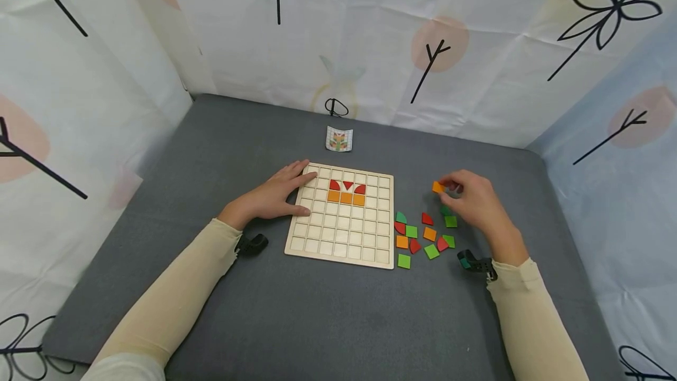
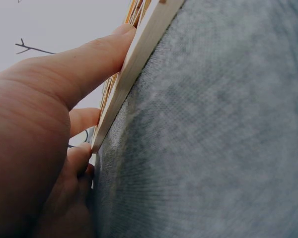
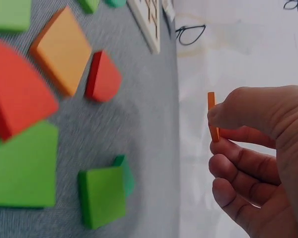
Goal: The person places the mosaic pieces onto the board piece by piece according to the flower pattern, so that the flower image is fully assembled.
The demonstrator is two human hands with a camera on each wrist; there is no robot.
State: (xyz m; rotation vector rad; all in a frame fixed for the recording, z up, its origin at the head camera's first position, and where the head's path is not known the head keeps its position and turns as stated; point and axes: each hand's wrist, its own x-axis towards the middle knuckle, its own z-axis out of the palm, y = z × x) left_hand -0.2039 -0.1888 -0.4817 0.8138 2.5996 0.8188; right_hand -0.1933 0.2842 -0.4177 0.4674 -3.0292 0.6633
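A wooden grid board [image 1: 338, 246] lies on the grey table. My left hand [image 1: 277, 190] rests at its left edge, the fingers and thumb extended onto the rim; the left wrist view shows the thumb [image 2: 97, 57] touching the board's side [image 2: 124, 84]. Three orange squares [image 1: 346, 198] sit in one row of the grid, with red pieces [image 1: 347, 185] in the row above. To the right of the board, my right hand [image 1: 473, 199] pinches an orange square tile [image 1: 438, 187] between thumb and fingers. In the right wrist view that tile [image 3: 213, 116] is held edge-on, above the table.
Loose tiles lie right of the board: green squares [image 1: 432, 251], an orange square [image 1: 430, 233], red quarter-rounds [image 1: 427, 219] and a dark green piece [image 1: 401, 217]. A small pattern card [image 1: 339, 139] lies behind the board. Printed cloth walls [image 1: 370, 46] bound the table.
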